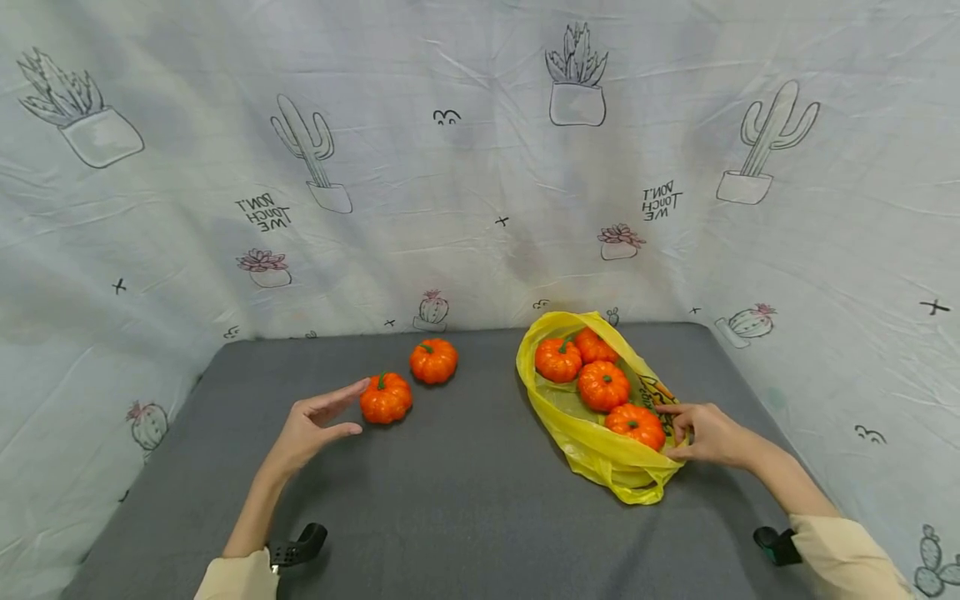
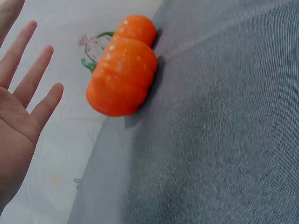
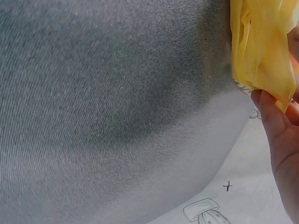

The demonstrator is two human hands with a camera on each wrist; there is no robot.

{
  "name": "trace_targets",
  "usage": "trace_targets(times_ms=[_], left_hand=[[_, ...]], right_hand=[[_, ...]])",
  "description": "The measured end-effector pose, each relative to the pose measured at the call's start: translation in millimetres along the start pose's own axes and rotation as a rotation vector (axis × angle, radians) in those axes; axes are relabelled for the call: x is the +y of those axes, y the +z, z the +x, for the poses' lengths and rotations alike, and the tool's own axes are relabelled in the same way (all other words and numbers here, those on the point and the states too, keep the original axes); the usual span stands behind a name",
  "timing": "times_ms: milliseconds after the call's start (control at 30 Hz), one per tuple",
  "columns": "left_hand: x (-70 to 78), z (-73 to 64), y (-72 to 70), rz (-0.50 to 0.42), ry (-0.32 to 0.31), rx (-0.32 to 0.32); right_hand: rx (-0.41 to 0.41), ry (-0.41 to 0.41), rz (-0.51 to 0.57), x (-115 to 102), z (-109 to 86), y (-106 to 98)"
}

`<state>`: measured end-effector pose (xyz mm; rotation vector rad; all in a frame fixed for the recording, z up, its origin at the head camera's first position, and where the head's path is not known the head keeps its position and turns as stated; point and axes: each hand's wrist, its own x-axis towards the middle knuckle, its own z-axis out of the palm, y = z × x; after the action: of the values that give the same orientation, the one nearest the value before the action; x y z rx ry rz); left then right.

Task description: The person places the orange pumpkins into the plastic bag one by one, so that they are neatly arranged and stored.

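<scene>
My left hand (image 1: 311, 427), fingers spread and thumb apart, is beside a small orange pumpkin (image 1: 386, 398) with a green stem. The left wrist view shows that hand (image 2: 21, 107) holding nothing, with a gap between it and the pumpkin (image 2: 122, 77). A second pumpkin (image 1: 433, 361) sits just behind the first. On the right lies a yellow plastic bag (image 1: 577, 442), its mouth spread wide and several pumpkins (image 1: 603, 386) inside. My right hand (image 1: 708, 435) pinches the bag's right rim; in the right wrist view thumb and fingers grip the yellow plastic (image 3: 264, 46).
Everything rests on a dark grey table (image 1: 465, 508). A pale cloth (image 1: 465, 175) with cactus drawings hangs behind it and along both sides. Each wrist carries a black strap-like device (image 1: 300, 546), below the hands.
</scene>
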<state>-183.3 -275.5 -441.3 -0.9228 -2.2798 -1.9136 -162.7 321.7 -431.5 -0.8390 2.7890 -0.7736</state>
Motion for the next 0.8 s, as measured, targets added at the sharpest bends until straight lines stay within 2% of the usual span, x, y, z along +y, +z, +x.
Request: trace_targets(times_ms=[233,600,800], left_hand=[[-9.6,-0.9,-5.3,-0.052,-0.030,-0.040],[-29.3,4.2,-13.2,-0.113,-0.143,0.018],[-43.6,10.4,-19.3,-0.181,-0.143,0.037]], right_hand=[[-0.024,-0.044,0.010,-1.4,3.6,-1.3],[-0.024,-0.035,0.006,0.7,2.8,-0.1],[-0.032,-0.013,0.009,0.7,2.1,0.0]])
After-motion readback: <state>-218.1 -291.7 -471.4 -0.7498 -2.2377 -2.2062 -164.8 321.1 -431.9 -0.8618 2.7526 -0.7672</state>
